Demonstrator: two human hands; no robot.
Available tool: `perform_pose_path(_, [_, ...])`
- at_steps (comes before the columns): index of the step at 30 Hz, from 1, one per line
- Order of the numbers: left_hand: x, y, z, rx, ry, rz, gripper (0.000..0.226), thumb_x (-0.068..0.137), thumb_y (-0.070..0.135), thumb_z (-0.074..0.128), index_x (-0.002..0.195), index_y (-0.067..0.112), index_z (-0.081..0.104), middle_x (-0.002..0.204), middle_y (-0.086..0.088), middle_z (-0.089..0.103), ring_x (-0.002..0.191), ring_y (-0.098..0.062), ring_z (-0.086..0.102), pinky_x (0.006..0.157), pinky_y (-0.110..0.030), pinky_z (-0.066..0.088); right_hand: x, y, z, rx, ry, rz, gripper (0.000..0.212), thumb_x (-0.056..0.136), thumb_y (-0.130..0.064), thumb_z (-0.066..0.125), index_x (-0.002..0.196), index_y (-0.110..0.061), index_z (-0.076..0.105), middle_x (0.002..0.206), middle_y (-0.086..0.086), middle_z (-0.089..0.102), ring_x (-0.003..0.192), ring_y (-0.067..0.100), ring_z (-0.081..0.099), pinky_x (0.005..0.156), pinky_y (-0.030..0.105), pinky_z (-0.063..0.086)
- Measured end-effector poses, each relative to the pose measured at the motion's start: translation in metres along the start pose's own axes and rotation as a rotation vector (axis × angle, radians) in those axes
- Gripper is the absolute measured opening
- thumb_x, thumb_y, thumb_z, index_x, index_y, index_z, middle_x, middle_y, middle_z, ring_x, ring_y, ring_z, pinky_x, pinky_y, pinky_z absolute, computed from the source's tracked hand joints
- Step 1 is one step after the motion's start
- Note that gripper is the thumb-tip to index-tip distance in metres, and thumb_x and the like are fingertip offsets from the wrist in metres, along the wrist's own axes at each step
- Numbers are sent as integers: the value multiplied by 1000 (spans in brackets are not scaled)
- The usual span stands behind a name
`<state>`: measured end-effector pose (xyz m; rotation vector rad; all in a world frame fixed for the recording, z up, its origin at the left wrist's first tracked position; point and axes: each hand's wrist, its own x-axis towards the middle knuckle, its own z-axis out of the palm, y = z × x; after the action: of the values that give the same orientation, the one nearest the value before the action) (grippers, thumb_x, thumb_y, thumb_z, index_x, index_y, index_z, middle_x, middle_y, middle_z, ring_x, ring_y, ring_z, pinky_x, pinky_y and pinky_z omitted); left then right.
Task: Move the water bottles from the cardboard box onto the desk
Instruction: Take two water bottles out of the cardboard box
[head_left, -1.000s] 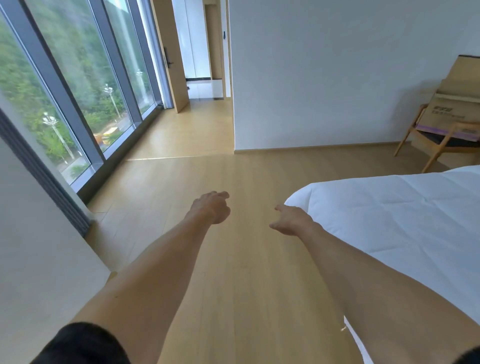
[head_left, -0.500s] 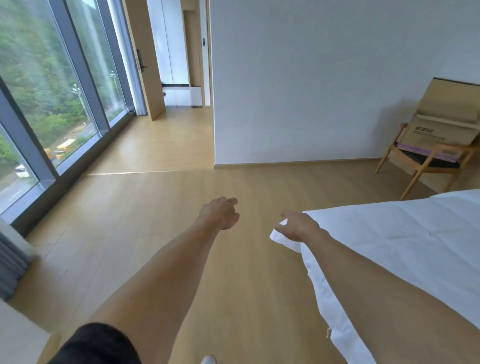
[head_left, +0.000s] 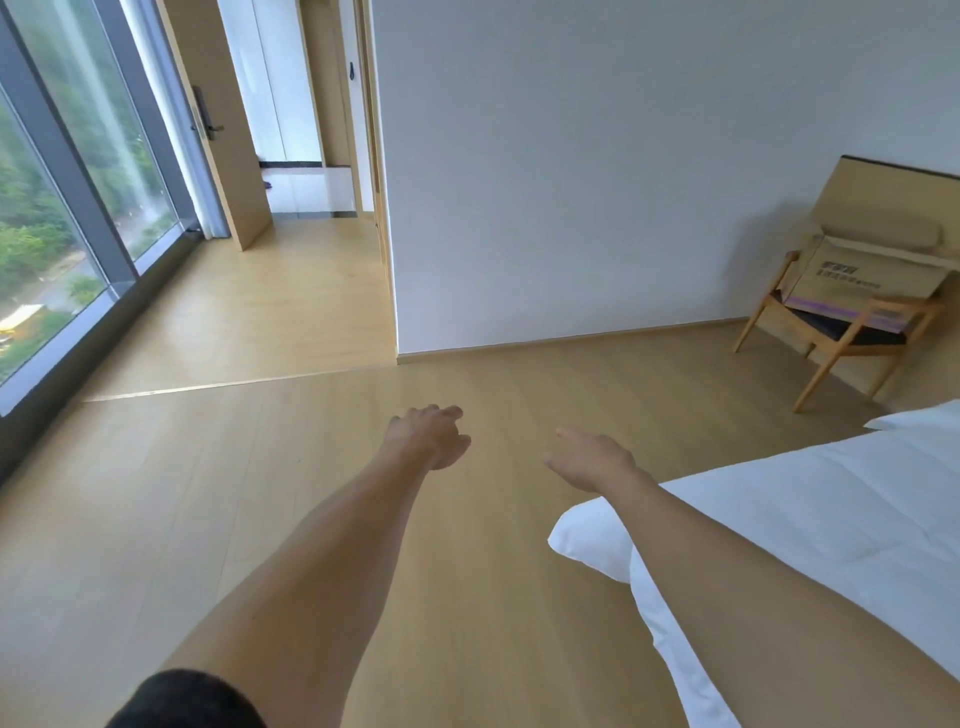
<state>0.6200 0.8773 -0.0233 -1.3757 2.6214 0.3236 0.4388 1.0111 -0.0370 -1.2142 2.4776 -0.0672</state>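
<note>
A brown cardboard box with printed lettering sits on the seat of a wooden chair at the far right, against the wall. Its top flaps stand up and its contents are hidden. No water bottle and no desk are in view. Both my arms reach forward over the wooden floor. My left hand hangs with loosely curled fingers and holds nothing. My right hand is held out, fingers relaxed, also empty, well short of the box.
A bed with a white duvet fills the lower right, its corner under my right forearm. Tall windows line the left side. A white wall stands ahead, with an open doorway to its left. Wooden floor lies between me and the chair.
The view has swung right: the windows slid left and the chair with the box came further into view. Both hands stay empty, held out in front.
</note>
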Motion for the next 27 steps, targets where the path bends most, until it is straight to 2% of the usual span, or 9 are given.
perform_pose_path(7, [108, 2, -17, 7, -17, 44, 57, 101, 42, 37, 157, 35, 26, 158, 3, 36, 141, -26, 37, 111, -43, 30, 106, -12, -19, 7, 62, 20, 62, 96, -57, 44, 152, -30, 35, 150, 6, 48, 137, 31, 45, 106, 42, 38])
perform_pose_path(14, [246, 20, -59, 29, 7, 39, 57, 101, 39, 38, 157, 36, 26, 161, 5, 33, 143, -25, 34, 112, -42, 29, 246, -16, -54, 57, 78, 19, 63, 96, -59, 44, 152, -31, 35, 150, 7, 48, 138, 31, 44, 108, 43, 37])
perform_pose_path(20, [366, 62, -100, 53, 16, 70, 55, 101, 36, 38, 156, 35, 28, 159, 3, 35, 141, -26, 37, 110, -40, 32, 357, -1, -109, 76, 71, 38, 64, 96, -58, 45, 152, -31, 35, 151, 7, 49, 138, 30, 44, 108, 41, 36])
perform_pose_path(27, [473, 126, -110, 72, -16, 196, 55, 101, 37, 38, 156, 35, 29, 158, 3, 37, 140, -26, 39, 109, -41, 32, 442, 47, -149, 100, 71, 123, 66, 97, -58, 43, 155, -30, 31, 153, 6, 47, 140, 29, 43, 111, 39, 35])
